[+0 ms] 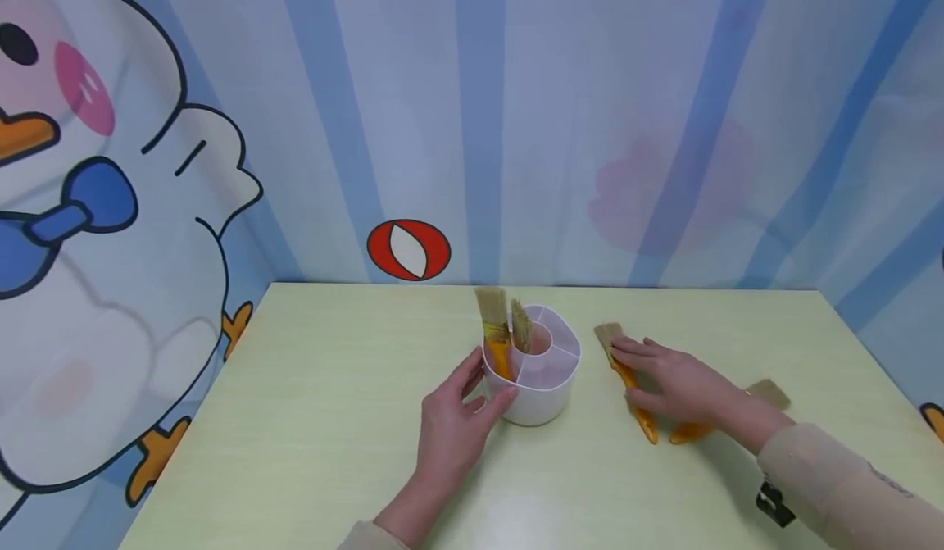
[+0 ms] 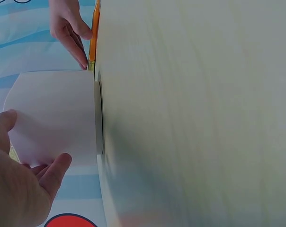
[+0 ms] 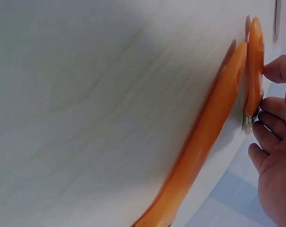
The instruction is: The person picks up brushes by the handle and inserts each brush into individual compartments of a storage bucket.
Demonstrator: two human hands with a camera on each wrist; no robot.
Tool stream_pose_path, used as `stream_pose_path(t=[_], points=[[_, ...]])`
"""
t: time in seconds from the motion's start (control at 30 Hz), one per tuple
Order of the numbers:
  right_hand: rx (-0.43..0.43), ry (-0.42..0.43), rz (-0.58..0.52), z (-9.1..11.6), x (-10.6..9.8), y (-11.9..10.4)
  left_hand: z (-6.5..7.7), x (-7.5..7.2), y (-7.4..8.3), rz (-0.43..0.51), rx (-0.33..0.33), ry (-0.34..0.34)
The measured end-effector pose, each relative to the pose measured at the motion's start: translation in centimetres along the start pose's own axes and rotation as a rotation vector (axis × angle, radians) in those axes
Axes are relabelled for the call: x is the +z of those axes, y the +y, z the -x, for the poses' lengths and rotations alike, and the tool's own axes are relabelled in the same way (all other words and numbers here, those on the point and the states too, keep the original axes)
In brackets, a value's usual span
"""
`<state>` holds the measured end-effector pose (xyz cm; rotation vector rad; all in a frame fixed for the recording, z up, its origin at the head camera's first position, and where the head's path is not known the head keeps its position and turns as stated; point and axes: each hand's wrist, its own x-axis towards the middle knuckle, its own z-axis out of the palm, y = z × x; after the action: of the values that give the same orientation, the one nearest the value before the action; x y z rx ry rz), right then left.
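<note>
Head view: left hand (image 1: pixel 453 427) is gripping the cup (image 1: pixel 542 404), two brushes (image 1: pixel 497 337) standing inside; right hand (image 1: pixel 674 382) is touching another brush (image 1: pixel 643 415) on the table (image 1: pixel 332 386), its fingers (image 1: pixel 638 348) relaxed, a fourth brush (image 1: pixel 692 433) lying near

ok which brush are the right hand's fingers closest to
The brush lying on the table beside the divided cup; the right hand has its fingers at the handle. The other loose brush lies farther right; two brushes stand in the cup.
</note>
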<state>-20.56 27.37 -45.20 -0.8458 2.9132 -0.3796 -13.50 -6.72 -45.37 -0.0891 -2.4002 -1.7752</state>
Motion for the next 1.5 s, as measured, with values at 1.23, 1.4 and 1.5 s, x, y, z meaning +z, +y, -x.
stream_pose_path(t=[1.23, 1.4, 1.5], points=[[0.138, 0.049, 0.067, 0.3, 0.1, -1.1, -0.1, 0.1, -0.3, 0.005, 0.023, 0.002], [0.095, 0.070, 0.076, 0.1, 0.3, -1.0, -0.1, 0.1, -0.5, -0.002, 0.022, -0.001], [0.074, 0.085, 0.077, -0.2, 0.4, -0.8, -0.1, 0.1, -0.4, -0.003, 0.023, -0.005]])
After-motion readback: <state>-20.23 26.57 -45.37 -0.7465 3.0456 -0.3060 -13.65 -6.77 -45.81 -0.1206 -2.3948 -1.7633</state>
